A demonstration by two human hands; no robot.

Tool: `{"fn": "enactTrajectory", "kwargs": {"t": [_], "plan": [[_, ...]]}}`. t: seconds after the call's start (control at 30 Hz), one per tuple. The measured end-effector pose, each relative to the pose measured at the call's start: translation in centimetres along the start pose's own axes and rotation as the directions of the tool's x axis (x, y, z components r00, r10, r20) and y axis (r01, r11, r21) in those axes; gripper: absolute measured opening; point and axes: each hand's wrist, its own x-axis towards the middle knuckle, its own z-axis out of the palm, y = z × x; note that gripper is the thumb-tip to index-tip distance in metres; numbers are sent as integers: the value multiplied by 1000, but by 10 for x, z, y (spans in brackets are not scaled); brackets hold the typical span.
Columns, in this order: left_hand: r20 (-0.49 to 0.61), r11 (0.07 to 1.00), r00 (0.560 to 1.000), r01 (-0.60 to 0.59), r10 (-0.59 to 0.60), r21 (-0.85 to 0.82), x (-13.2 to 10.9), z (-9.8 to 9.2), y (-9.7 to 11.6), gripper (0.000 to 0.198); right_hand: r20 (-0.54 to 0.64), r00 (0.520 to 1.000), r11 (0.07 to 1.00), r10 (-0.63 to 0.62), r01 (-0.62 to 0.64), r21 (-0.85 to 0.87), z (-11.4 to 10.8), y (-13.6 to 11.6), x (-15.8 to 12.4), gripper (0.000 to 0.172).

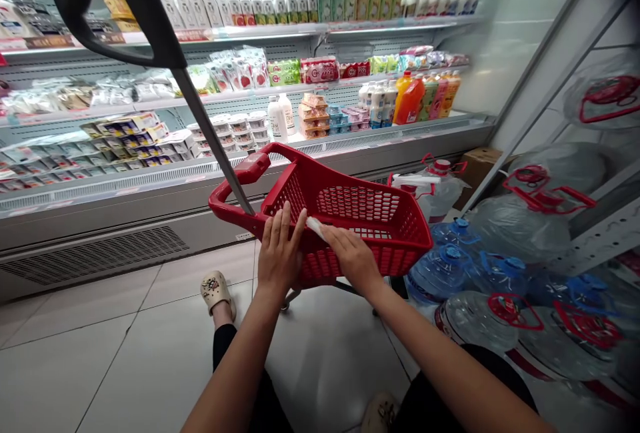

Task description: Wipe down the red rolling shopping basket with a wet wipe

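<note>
A red plastic shopping cart (350, 183) with slatted sides stands in front of me, its basket showing bare inside. My left hand (279, 253) lies on the near rim by the handle end, fingers stretched out and slightly apart, holding nothing. Farther right on the same rim is my right hand (353, 256), fingers together over a white tissue (315, 226) that pokes out past the fingertips. The tissue touches the rim between both hands. A grey pole (213, 133) with a black handle (160, 39) rises from the cart's left end toward the upper left.
Behind the cart runs a refrigerated shelf (165, 196) stocked with bottles, cartons and packs. Large water jugs (450, 263) crowd the floor on the right, close to the cart. A cardboard box (480, 166) sits behind them. Pale floor tiles (75, 359) extend at left.
</note>
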Motion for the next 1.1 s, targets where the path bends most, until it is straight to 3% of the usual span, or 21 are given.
{"fn": "enactTrajectory", "kwargs": {"t": [0.17, 0.3, 0.43, 0.6, 0.7, 0.83, 1.0, 1.1], "plan": [[10, 999, 999, 44, -44, -28, 0, 2, -7, 86, 49, 998, 987, 40, -32, -157, -46, 77, -81, 71], [12, 997, 998, 62, -62, -38, 0, 2, -5, 78, 0, 990, 967, 140, -137, -213, -68, 107, -121, 73], [13, 995, 997, 74, -73, -62, 2, 1, 0, 71, -85, 980, 961, 179, -192, -198, -51, 81, -103, 73], [7, 996, 997, 71, -71, -60, 6, 1, 2, 70, -95, 990, 989, 102, -111, -99, 1, 3, -19, 69], [12, 998, 999, 43, -43, -39, 5, 1, -4, 73, -25, 997, 996, 77, -78, -40, 16, -23, 17, 64], [21, 1000, 1000, 0, 0, -22, 4, 2, -21, 80, 45, 999, 999, 1, 1, -39, 6, -5, 10, 60], [50, 998, 999, 18, -15, -58, 7, 1, -39, 88, 68, 998, 995, -8, 15, -101, -30, 55, -51, 61], [61, 995, 996, 71, -67, -76, 12, 2, -45, 84, 71, 997, 991, 36, -27, -132, -48, 77, -86, 67]]}}
